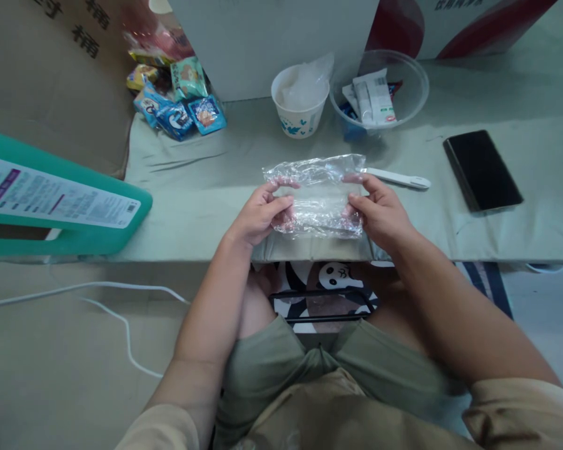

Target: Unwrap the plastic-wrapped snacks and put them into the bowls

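A crinkled clear plastic bag (321, 203) is stretched between my two hands, just above the front part of the table. My left hand (266, 209) pinches its left side between thumb and fingers. On the right side, my right hand (374, 206) grips it the same way. Some fingertips show through the film. Whether anything flat lies inside the bag I cannot tell. Behind my right fingers lies a slim white utility knife (398, 179), its left end hidden by the bag and hand.
A paper cup (300, 122) stuffed with clear plastic and a transparent bowl (410, 109) of small packets stand at the back. Snack packets (182, 106) lie back left, near a green container (122, 231). A black phone (483, 170) rests at right. White cables (98, 285) hang below the table edge.
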Available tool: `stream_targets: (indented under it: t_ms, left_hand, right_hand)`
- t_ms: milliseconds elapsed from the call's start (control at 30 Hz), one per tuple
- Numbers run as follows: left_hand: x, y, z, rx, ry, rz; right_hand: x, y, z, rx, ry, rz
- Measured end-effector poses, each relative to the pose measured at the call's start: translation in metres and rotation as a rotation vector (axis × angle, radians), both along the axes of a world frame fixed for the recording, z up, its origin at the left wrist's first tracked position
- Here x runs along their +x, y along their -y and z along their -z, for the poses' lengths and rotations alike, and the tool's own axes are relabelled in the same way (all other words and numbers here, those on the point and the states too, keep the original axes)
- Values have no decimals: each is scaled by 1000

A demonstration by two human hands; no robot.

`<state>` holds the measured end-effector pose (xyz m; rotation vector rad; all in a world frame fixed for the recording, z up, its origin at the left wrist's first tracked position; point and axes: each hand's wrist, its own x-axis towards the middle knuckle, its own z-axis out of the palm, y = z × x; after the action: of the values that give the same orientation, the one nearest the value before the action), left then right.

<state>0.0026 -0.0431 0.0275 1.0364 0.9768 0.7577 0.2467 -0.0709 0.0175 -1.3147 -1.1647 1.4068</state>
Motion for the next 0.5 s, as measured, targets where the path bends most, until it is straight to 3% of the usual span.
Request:
stream_targets:
  t_ms: [233, 433, 500]
  left_hand:
    - [-3, -5, -4, 117, 80, -66]
    - [0, -3, 3, 355, -277, -48]
    - [1, -2, 8, 378, -289, -16]
  right_hand:
    - [1, -6, -6, 76, -85, 47]
    - [2, -7, 7, 125, 104, 83]
    - [0, -8, 14, 156, 100, 96]
